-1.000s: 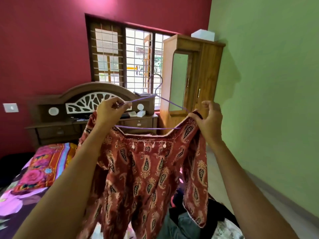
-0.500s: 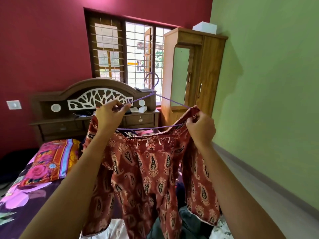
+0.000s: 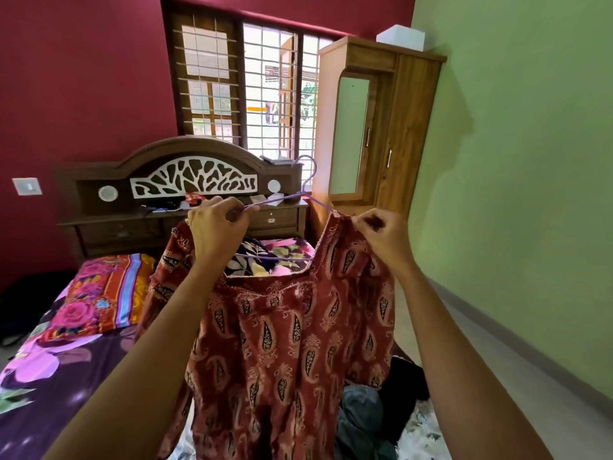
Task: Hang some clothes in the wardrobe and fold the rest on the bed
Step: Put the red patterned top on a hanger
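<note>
Rust-red printed cloth, covered in dark paisley teardrops and edged with pale stitching at a square neckline, hung in front of the person: a kurta held up over the bed. A thin purple wire hanger sat inside its neck. The hook stood upright above, and the lower bar showed through the neck opening.

The left hand had thumb and curled fingers pinched round the hanger's left arm at the garment's shoulder. The cloth there seemed to be caught under the same hand, though the hand hid it. The right hand pinched the kurta's other shoulder with bunched fingertips, just where the wire's right arm entered the fabric.

The wardrobe was of warm orange-brown grained wood with slim metal handles and a tall mirror panel. It stood with its doors closed in the corner against the green wall, well apart from the garment, and a white box rested on its top.

The bed wore a dark purple sheet with large pink flowers. A glossy floral pillow with blue stripes lay near the dark arched headboard, whose white cut-out panel had a leaf pattern. A heap of clothes lay on the bed behind the kurta's lower part.
</note>
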`<state>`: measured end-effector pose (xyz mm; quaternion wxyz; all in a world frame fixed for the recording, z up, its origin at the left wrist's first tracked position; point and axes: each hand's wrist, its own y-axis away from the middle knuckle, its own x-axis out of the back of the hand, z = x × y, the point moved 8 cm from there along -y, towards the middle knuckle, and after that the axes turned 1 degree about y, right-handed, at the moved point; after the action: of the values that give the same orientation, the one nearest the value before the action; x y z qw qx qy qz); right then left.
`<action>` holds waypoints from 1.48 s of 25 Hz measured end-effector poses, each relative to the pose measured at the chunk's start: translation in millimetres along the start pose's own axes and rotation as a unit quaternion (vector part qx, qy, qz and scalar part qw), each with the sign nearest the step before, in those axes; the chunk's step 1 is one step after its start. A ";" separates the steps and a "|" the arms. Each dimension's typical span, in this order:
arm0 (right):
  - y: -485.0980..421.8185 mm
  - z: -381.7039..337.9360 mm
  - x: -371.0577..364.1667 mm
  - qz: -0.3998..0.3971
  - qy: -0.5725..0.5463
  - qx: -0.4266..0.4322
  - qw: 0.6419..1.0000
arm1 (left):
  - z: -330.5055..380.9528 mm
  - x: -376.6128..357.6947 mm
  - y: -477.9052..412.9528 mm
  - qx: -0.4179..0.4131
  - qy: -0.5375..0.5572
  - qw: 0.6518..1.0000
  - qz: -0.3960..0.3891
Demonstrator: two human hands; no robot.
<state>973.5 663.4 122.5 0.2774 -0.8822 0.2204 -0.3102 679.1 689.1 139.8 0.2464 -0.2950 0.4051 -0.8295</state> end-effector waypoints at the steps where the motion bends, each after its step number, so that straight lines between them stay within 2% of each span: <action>1: 1.7 9.7 7.1 0.011 0.039 -0.016 0.999 | -4.6 1.3 0.0 0.004 0.002 1.000 0.002; 3: 5.0 26.1 7.9 -0.048 0.116 -0.046 0.991 | -13.3 2.2 -2.9 0.013 0.012 1.000 -0.001; 5: 10.4 35.4 6.7 -0.092 0.134 -0.072 0.984 | -17.7 2.1 -6.2 0.020 0.033 0.999 -0.018; 11: 5.7 40.3 14.3 -0.019 0.142 -0.101 0.985 | -14.8 -0.5 -3.4 0.026 0.054 0.998 -0.033; 15: -5.1 40.8 25.5 -0.023 0.220 -0.088 0.971 | -16.7 -0.1 1.7 -0.001 0.051 0.998 -0.045; 17: -12.2 37.6 35.9 0.018 0.205 -0.085 0.975 | -16.6 2.3 2.4 -0.001 0.063 0.997 -0.038; 18: -14.4 33.9 34.2 0.012 0.200 -0.078 0.977 | -15.8 2.8 2.2 0.002 0.073 0.997 -0.034; 20: -13.2 21.0 15.2 -0.051 0.180 -0.062 0.980 | -11.9 1.3 2.1 -0.002 0.078 0.997 -0.030; 22: -5.1 -5.8 -11.6 -0.108 0.137 -0.010 0.985 | -7.6 -1.8 4.3 -0.019 0.072 0.997 -0.029; 24: 4.0 -36.1 -36.3 -0.129 0.080 0.054 0.987 | -2.7 -7.2 7.7 -0.037 0.069 0.996 -0.036; 26: 6.9 -52.8 -52.4 -0.101 0.039 0.089 0.990 | 1.2 -13.6 10.7 -0.046 0.066 0.995 -0.059; 28: 2.2 -54.7 -55.5 -0.047 0.014 0.081 0.995 | 2.5 -19.8 11.2 -0.045 0.064 0.992 -0.101; 31: -3.9 -42.9 -51.5 -0.022 -0.053 0.029 0.998 | 1.2 -19.7 10.8 -0.043 0.086 0.982 -0.160; 33: -7.0 -36.1 -44.2 -0.008 -0.073 0.003 0.997 | -8.3 -6.8 5.7 -0.040 0.085 0.987 -0.129; 35: -10.0 -32.9 -36.6 0.002 -0.080 -0.005 0.997 | -25.2 4.1 1.4 -0.023 0.040 0.995 -0.091; 37: -13.0 -30.3 -33.5 0.001 -0.083 -0.017 0.996 | -40.7 1.5 1.6 -0.007 -0.003 0.993 -0.114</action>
<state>932.2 681.3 136.2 0.2803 -0.9092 0.2025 -0.2320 650.3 708.7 118.7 0.1491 -0.3434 0.3741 -0.8485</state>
